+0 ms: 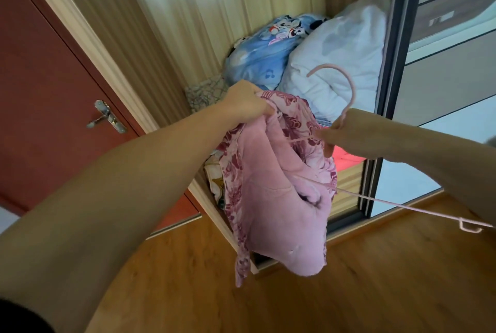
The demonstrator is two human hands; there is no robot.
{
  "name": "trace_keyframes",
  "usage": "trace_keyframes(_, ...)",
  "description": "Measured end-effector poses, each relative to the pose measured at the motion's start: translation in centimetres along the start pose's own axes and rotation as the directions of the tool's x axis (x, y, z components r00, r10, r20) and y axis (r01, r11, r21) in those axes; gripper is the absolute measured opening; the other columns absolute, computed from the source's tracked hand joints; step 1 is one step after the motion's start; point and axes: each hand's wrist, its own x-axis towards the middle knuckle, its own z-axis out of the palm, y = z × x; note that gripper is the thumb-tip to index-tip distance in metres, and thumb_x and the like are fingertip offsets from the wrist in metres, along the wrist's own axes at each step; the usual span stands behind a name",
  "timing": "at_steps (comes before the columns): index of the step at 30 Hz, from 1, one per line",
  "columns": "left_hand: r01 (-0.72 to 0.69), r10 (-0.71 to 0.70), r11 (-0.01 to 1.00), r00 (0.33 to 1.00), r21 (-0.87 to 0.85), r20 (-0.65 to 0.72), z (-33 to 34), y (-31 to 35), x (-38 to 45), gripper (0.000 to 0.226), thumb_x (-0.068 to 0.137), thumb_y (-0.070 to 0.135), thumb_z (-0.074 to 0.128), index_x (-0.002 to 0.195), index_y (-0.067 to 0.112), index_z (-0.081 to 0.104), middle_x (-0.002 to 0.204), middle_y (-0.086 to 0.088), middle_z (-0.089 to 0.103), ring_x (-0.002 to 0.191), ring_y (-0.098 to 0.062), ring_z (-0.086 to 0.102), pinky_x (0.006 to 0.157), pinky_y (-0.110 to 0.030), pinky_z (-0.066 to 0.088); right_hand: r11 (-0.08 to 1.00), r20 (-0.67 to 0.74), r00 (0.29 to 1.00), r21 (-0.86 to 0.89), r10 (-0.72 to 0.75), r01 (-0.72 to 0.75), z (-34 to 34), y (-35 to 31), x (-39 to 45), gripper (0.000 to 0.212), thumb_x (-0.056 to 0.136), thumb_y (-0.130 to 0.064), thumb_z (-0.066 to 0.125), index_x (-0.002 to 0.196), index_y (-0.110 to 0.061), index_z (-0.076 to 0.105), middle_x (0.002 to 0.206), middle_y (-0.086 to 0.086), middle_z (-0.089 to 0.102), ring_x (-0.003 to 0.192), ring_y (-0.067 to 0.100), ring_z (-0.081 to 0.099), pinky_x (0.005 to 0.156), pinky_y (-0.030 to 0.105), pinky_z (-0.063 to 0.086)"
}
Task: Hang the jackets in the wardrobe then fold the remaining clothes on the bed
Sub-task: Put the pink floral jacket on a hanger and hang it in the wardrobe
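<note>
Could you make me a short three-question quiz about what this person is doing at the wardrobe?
1. True or false: the left hand grips the pink jacket.
2. What does the right hand hold? A) a door handle B) the pink hanger C) a pillow
3. Fill in: behind the jacket, inside the wardrobe, lie a blue cartoon-print bundle and a ____ one.

Key: 1 true; 2 B; 3 white
</note>
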Motion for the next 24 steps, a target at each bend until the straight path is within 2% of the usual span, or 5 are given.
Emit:
trace_keyframes(6, -0.056, 0.056, 0.998, 0.998, -0.038, 0.002, 1.3, 1.4, -1.4, 0.024, 0.061, 0.011, 0.076, 0.058, 0.013, 0.053, 0.06, -0.003, 0.044, 0.056, -0.013, 0.039, 0.051, -0.028, 0.03, 0.998, -0.046, 0.997, -0.009, -0.058, 0.058, 1.2, -1.1, 1.4, 0.041, 0.094, -0.031, 0.051, 0.062, -0.014, 0.07, 0.03, -0.009, 0.043, 0.032, 0.006, 0.04, 0.033, 0.014, 0.032)
trace_keyframes(11, -0.136, 0.145, 0.987, 0.984, -0.09, 0.103, 2.1, 1.6, -1.9, 0.026, 0.071, 0.015, 0.075, 0.083, -0.007, 0.067, 0.071, -0.005, 0.054, 0.066, -0.012, 0.047, 0.061, -0.03, 0.037, 0.99, -0.168, 0.986, 0.143, 0.01, 0.014, 2.3, -0.8, 2.6, 0.04, 0.092, -0.042, 0.055, 0.06, -0.018, 0.053, 0.051, -0.004, 0.051, 0.049, 0.012, 0.043, 0.046, 0.024, 0.03)
trace_keyframes(18, -0.305, 0.283, 0.952, 0.904, 0.018, 0.321, 1.5, 1.4, -2.7, 0.027, 0.091, 0.024, 0.066, 0.118, 0.02, 0.066, 0.117, 0.002, 0.068, 0.11, -0.014, 0.061, 0.1, -0.033, 0.046, 0.872, -0.19, 0.972, 0.489, 0.136, -0.026, 2.4, 0.9, 3.3, 0.031, 0.088, -0.022, 0.06, 0.058, -0.014, 0.053, 0.033, -0.01, 0.046, 0.029, 0.002, 0.042, 0.031, 0.014, 0.03)
trace_keyframes(21, -0.39, 0.332, 0.915, 0.874, 0.105, 0.355, 1.4, 1.2, -2.6, 0.029, 0.088, 0.035, 0.069, 0.114, 0.024, 0.061, 0.112, 0.006, 0.066, 0.105, -0.012, 0.061, 0.091, -0.027, 0.046, 0.848, -0.202, 0.974, 0.53, 0.105, 0.019, 2.4, 1.2, 3.3, 0.029, 0.089, -0.024, 0.06, 0.061, -0.016, 0.057, 0.048, -0.007, 0.053, 0.044, 0.006, 0.049, 0.043, 0.015, 0.04)
trace_keyframes(24, -0.514, 0.462, 0.839, 0.847, 0.181, 0.261, 1.5, 1.2, -2.3, 0.029, 0.088, 0.037, 0.07, 0.106, 0.016, 0.062, 0.101, 0.006, 0.068, 0.095, -0.012, 0.062, 0.08, -0.026, 0.045, 0.819, -0.209, 0.976, 0.568, 0.052, 0.079, 1.7, 1.6, 2.6, 0.037, 0.087, -0.019, 0.06, 0.051, -0.015, 0.053, 0.04, -0.008, 0.042, 0.035, 0.006, 0.036, 0.038, 0.014, 0.03)
